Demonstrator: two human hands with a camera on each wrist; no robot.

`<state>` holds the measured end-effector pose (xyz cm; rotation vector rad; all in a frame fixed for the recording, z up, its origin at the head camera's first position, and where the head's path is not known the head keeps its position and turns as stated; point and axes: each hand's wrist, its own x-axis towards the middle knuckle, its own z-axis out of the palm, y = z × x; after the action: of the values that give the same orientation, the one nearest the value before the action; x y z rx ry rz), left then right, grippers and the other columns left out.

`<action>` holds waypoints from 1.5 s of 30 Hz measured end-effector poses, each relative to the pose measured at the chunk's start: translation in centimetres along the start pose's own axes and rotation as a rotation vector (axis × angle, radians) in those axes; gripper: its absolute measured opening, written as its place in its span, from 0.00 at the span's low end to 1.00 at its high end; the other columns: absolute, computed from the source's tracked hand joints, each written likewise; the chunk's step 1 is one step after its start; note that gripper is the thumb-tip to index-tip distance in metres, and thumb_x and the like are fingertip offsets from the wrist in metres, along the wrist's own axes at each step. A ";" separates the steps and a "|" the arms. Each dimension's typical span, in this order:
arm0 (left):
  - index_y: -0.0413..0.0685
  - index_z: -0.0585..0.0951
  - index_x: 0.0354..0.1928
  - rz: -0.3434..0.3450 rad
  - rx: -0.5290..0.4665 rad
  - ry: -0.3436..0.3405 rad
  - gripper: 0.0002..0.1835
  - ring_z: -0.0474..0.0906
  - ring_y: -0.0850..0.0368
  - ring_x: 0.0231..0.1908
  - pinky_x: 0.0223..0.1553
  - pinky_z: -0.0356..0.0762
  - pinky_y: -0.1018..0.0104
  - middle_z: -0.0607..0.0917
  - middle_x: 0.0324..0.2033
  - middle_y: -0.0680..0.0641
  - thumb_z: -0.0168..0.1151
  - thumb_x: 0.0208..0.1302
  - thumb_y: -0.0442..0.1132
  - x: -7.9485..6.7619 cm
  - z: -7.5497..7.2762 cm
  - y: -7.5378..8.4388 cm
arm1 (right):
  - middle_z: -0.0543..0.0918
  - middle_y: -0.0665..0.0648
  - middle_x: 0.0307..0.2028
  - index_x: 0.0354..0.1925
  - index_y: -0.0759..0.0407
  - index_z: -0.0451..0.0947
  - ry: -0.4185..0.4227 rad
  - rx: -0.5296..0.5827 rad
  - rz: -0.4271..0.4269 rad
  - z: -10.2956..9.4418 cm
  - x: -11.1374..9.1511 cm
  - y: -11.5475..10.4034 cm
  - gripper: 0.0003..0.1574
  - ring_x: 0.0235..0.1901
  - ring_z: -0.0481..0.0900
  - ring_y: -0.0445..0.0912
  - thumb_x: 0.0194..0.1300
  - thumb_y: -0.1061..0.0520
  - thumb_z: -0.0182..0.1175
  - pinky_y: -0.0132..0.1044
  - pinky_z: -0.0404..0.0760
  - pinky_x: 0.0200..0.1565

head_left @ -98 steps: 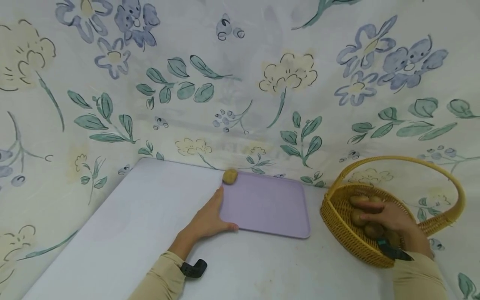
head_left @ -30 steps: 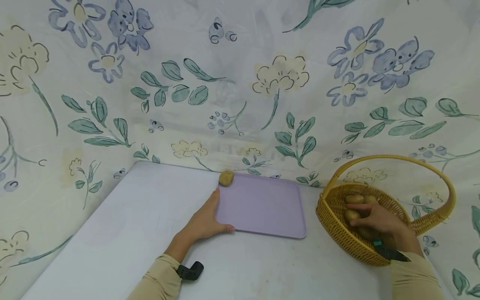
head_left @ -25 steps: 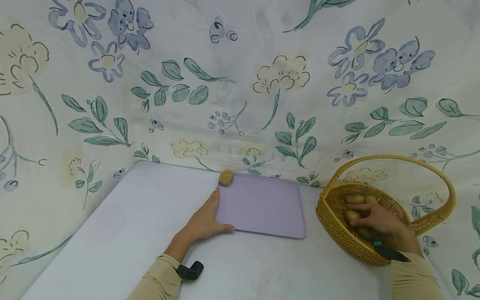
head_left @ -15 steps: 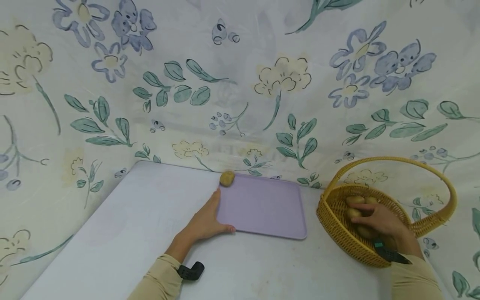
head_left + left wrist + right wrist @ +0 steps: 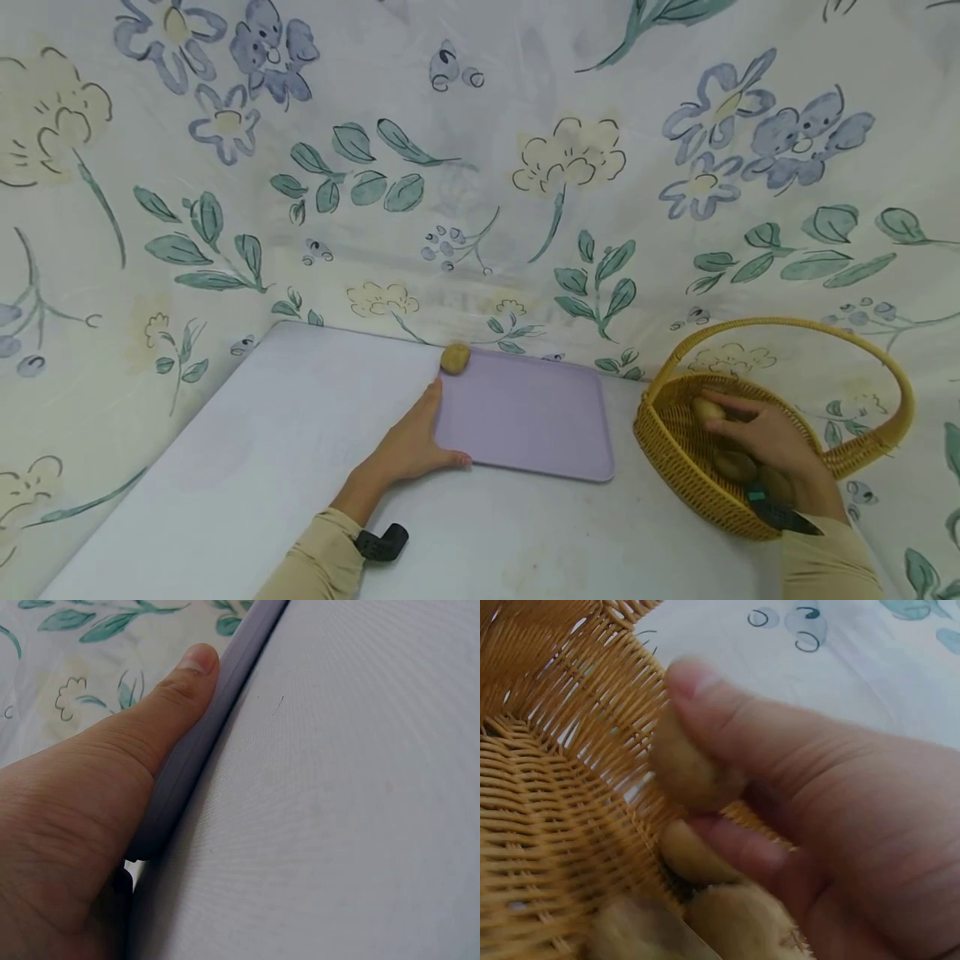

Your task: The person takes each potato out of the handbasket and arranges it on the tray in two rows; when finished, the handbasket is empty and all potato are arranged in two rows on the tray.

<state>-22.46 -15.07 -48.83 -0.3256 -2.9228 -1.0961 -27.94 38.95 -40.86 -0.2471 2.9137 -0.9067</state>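
A potato (image 5: pixel 682 766), pinched in the right hand (image 5: pixel 774 440), has just been raised within the basket (image 5: pixel 675 462) around that hand and is thus singled out from the potatoes (image 5: pixel 731 919) beneath; the tray (image 5: pixel 525 417) is touched by the left hand (image 5: pixel 408 446), digits spread.

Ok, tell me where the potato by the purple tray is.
In the head view, the potato sits at the far left corner of the purple tray, close to the flowered backdrop; the basket stands well to its right.
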 end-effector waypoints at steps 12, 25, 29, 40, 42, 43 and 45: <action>0.39 0.38 0.81 0.000 0.004 -0.006 0.81 0.44 0.43 0.81 0.81 0.49 0.48 0.44 0.81 0.38 0.77 0.39 0.73 0.1 -0.1 -0.1 | 0.67 0.69 0.73 0.74 0.54 0.68 0.008 0.069 0.066 -1.0 -1.0 -2.6 0.47 0.68 0.67 0.65 0.66 0.33 0.65 0.24 0.73 0.45; 0.37 0.40 0.81 0.010 -0.008 -0.002 0.80 0.44 0.42 0.81 0.81 0.49 0.48 0.45 0.81 0.36 0.79 0.40 0.70 -0.1 0.0 0.0 | 0.74 0.43 0.67 0.72 0.42 0.72 0.026 0.102 0.049 -1.0 -2.2 -3.7 0.39 0.38 0.73 0.27 0.66 0.36 0.66 0.28 0.76 0.31; 0.38 0.40 0.81 0.009 -0.001 0.000 0.80 0.44 0.43 0.81 0.81 0.50 0.48 0.45 0.81 0.37 0.78 0.39 0.71 -0.1 0.0 0.0 | 0.72 0.26 0.61 0.72 0.47 0.71 0.009 0.168 -0.004 -0.8 -2.4 -3.8 0.38 0.49 0.67 0.14 0.69 0.41 0.66 0.20 0.78 0.43; 0.38 0.40 0.81 0.026 0.012 0.010 0.80 0.45 0.42 0.81 0.81 0.50 0.48 0.45 0.81 0.37 0.77 0.40 0.73 0.0 0.2 -0.2 | 0.74 0.21 0.57 0.71 0.50 0.74 0.037 0.209 -0.083 -0.3 -2.7 -5.2 0.36 0.51 0.71 0.15 0.68 0.46 0.67 0.17 0.78 0.46; 0.38 0.40 0.81 0.023 0.015 0.006 0.80 0.45 0.43 0.81 0.81 0.50 0.48 0.45 0.81 0.37 0.77 0.40 0.73 0.0 0.2 -0.2 | 0.74 0.19 0.55 0.71 0.50 0.74 0.035 0.221 -0.091 0.0 -2.7 -5.6 0.36 0.49 0.75 0.18 0.68 0.47 0.68 0.20 0.81 0.44; 0.38 0.40 0.81 0.025 0.011 0.007 0.79 0.45 0.42 0.81 0.81 0.50 0.47 0.45 0.81 0.37 0.77 0.40 0.73 0.0 0.2 -0.2 | 0.74 0.19 0.54 0.71 0.51 0.74 0.035 0.229 -0.102 0.1 -2.7 -5.9 0.36 0.48 0.77 0.21 0.68 0.48 0.68 0.23 0.83 0.44; 0.38 0.40 0.81 0.022 0.008 0.004 0.79 0.44 0.42 0.81 0.81 0.50 0.47 0.45 0.81 0.37 0.77 0.40 0.73 0.0 0.2 -0.2 | 0.75 0.19 0.54 0.71 0.52 0.73 0.031 0.249 -0.108 0.4 -2.7 -6.5 0.36 0.48 0.79 0.22 0.67 0.49 0.69 0.25 0.84 0.43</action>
<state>-22.48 -15.10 -49.05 -0.3547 -2.9123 -1.0802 -24.37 33.96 -37.38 -0.3767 2.7989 -1.2873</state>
